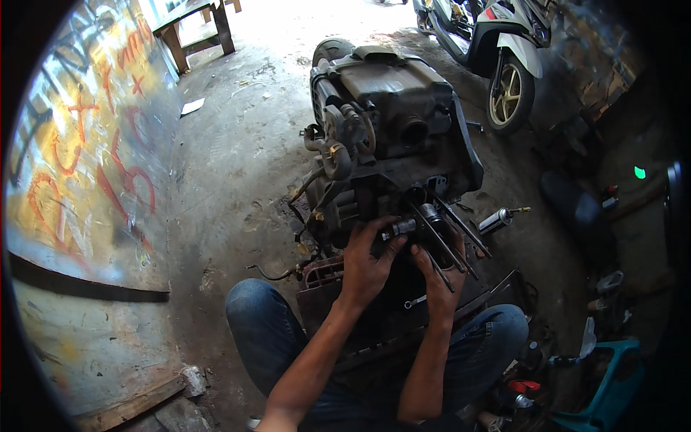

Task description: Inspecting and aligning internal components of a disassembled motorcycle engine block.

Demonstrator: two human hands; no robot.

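Concrete workshop floor [237,180], bright daylight at the far end, spray-painted wall [93,144] on the left. Main thing: a short, dark-silver cylindrical metal part [400,229], at the near end of the grimy grey metal engine [392,86], just left of its long, thin steel studs [469,231]. Left hand [368,255] pinches this part between fingers and thumb. Right hand [440,277] is partly curled around the stud area; whether it grips anything is hidden. A silver ribbed metal cylinder [430,211] sits among the studs, near the held part. Step looks like hand work on the piston end; fitting or removing, can't tell. Next move likely calls for a steady two-handed hold, lining the part up without knocking the studs. Small silver spanner [415,303] lies below, between the forearms; silver canister with brass nozzle [497,219] on the floor to the right. Writing: large red and dark hand-painted lettering on the wall; white-and-black motorbike [515,43] behind has red markings, too small to read. No legible label on the engine.
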